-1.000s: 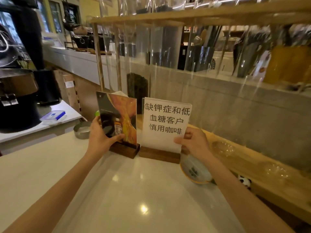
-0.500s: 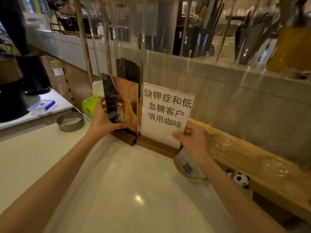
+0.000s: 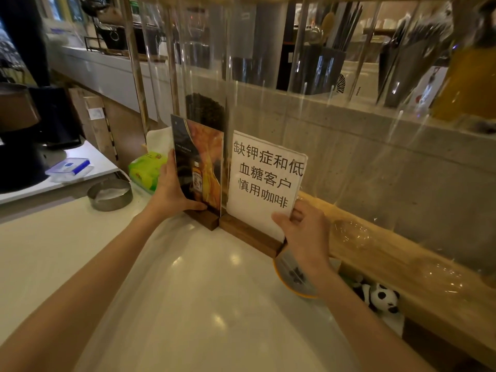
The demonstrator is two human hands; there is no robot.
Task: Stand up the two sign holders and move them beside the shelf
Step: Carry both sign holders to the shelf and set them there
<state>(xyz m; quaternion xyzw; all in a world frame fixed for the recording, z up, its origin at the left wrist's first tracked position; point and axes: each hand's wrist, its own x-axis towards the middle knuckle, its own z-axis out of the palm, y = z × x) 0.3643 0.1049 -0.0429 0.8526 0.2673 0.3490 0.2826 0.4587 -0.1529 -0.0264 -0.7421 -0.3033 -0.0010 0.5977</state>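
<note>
Your left hand (image 3: 171, 193) grips the picture sign holder (image 3: 197, 167), right hand (image 3: 304, 232) the text sign holder (image 3: 264, 181); nudge both toward 12 o'clock, bases flat on the bench (image 3: 188, 291).

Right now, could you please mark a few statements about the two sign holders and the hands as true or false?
1. Both wooden-based sign holders, the dark bottle-picture sign and the white printed-text sign, stand upright. True.
2. The left hand grips the white sign. False: it holds the picture sign; the right hand holds the white one.
3. The wooden bases lie far apart. False: they sit end to end.
4. A round metal tin sits left of the signs. True.
</note>
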